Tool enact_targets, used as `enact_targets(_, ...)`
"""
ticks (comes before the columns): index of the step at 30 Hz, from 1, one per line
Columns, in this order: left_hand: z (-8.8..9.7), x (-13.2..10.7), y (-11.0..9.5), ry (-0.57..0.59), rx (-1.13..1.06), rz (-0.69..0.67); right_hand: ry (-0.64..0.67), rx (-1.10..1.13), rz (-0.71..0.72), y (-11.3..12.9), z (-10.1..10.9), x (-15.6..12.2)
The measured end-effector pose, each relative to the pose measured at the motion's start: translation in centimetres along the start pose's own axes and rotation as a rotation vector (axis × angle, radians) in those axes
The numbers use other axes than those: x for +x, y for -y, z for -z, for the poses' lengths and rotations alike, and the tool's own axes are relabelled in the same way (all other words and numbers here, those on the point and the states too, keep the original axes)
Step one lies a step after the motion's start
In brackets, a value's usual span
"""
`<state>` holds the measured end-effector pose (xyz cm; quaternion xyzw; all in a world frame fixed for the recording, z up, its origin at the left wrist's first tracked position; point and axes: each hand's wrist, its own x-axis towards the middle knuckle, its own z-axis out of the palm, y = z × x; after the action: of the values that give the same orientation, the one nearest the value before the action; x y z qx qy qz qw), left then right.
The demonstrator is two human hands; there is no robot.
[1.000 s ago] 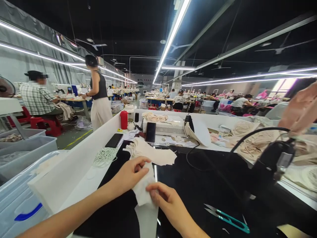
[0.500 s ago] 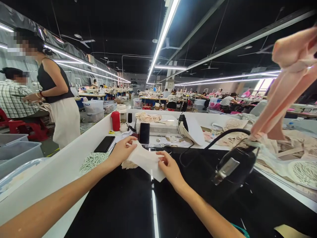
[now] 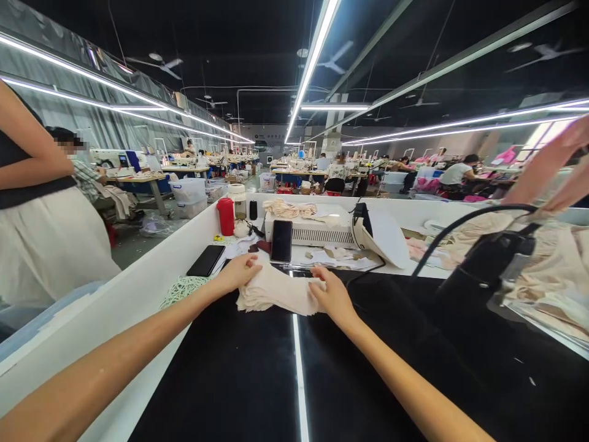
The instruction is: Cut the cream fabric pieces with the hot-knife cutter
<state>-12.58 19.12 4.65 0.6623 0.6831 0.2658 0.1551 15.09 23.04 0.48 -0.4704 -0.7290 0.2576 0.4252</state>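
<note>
A cream fabric piece [image 3: 288,288] stretches between my two hands, low over the black tabletop. Its left part lies on a layered stack of similar pieces [image 3: 253,299]. My left hand [image 3: 234,275] has its fingers curled at the upper left end of the piece. At the right end, my right hand [image 3: 335,298] pinches the edge between thumb and fingers. Just left of my left hand lies a tangle of pale green cord [image 3: 181,288], partly hidden by my forearm.
Behind my hands, a phone [image 3: 281,240] leans on a white machine [image 3: 317,232]. A second phone [image 3: 205,261] lies left, near a red cup [image 3: 225,216]. A dark device with a thick cable [image 3: 488,264] stands right, beside piled fabric [image 3: 552,270]. A person [image 3: 46,202] stands beyond the left wall.
The fabric piece has come down from a raised, tilted position to lie flatter over the stack. My view has shifted, and the standing person appears closer at the left edge.
</note>
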Motion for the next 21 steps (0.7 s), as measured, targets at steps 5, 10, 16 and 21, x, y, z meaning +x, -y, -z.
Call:
enact_targets(5, 5.9, -2.4, 2.0, 0.09, 0.184, 0.043, 0.043, 0.013, 0.046, 0.5, 0.6, -2.4)
enact_targets(10, 10.9, -5.2, 4.3, 0.156, 0.399, 0.178, 0.099, 0.05, 0.051, 1.3, 1.0, -4.7)
enact_targets(16, 11.3, -5.6, 5.5, 0.104, 0.496, 0.243, 0.125, 0.057, 0.071, 1.9, 1.4, -6.5)
enact_targets(21, 9.3, -4.3, 5.6, 0.072, 0.509, 0.229, 0.143, 0.046, 0.09, 2.3, 1.9, -7.6)
